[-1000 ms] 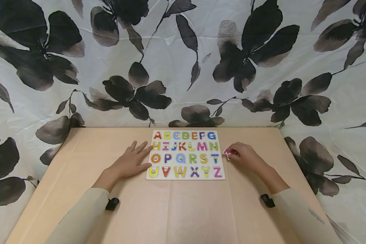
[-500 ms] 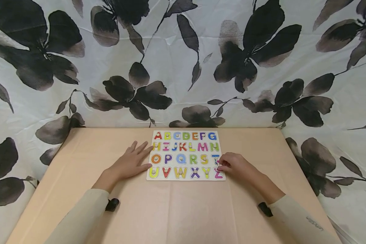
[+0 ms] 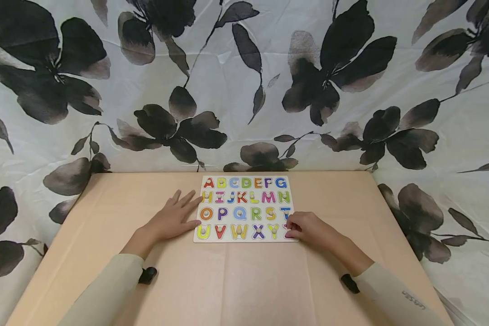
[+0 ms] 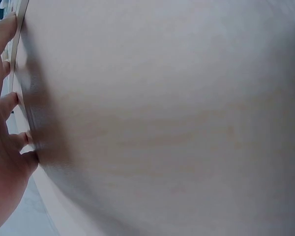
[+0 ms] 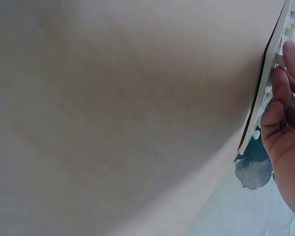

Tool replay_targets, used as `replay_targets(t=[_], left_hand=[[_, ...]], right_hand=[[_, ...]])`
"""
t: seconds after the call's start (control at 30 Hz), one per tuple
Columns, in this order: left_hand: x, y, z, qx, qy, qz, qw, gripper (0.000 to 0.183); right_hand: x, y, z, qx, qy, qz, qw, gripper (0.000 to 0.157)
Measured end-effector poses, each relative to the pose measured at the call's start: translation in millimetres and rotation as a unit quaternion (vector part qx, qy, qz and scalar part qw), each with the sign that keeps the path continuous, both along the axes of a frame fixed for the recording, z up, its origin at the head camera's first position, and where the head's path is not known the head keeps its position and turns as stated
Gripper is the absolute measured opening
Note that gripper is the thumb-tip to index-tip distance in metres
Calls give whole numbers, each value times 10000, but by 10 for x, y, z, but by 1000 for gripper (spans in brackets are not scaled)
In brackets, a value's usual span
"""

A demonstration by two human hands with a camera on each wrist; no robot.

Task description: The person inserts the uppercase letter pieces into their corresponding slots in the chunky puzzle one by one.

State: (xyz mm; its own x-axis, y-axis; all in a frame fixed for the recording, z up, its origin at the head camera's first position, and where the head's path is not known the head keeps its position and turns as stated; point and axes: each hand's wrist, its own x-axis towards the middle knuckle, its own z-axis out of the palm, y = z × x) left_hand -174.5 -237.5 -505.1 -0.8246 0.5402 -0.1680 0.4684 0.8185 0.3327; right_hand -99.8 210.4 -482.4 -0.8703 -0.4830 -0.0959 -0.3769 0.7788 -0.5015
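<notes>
A white alphabet puzzle board (image 3: 244, 240) lies flat at the far middle of the table, with colourful letters in four rows. Many of its letters carry small round knobs. My left hand (image 3: 170, 221) rests with spread fingers at the board's left edge, fingertips and thumb touching it. Over the lower right corner, my right hand (image 3: 311, 230) pinches a pink letter piece by its pale knob (image 5: 280, 60) between thumb and finger. The fingers cover most of that piece and the corner spot where the Z is. In the right wrist view the piece is close against the board.
The wooden-toned table (image 3: 252, 285) runs from the board to the near side. Behind it hangs a white cloth (image 3: 228, 90) with dark flowers. Both forearms wear light sleeves (image 3: 102, 290), with a dark wrist camera (image 3: 148, 275) on each.
My right hand has carried the pink letter piece left from beside the board, then down to its lower right corner. The left hand has stayed at the left edge.
</notes>
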Motion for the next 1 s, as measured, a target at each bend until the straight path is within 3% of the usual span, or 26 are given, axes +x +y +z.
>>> replay_targets(t=[0.57,0.83,1.0], left_hand=[[38,-38,-36,49,29,75,10000,80],[43,-12,-62,154,-35,81,9998,78],[29,24,-45,380,-187,235,9988,76]], right_hand=[[-44,-30,-9,110,-346,-2,9993,20],[-58,28,64,136,158,-591,9980,10],[-137,96,159,171,903,-1068,9900,11]])
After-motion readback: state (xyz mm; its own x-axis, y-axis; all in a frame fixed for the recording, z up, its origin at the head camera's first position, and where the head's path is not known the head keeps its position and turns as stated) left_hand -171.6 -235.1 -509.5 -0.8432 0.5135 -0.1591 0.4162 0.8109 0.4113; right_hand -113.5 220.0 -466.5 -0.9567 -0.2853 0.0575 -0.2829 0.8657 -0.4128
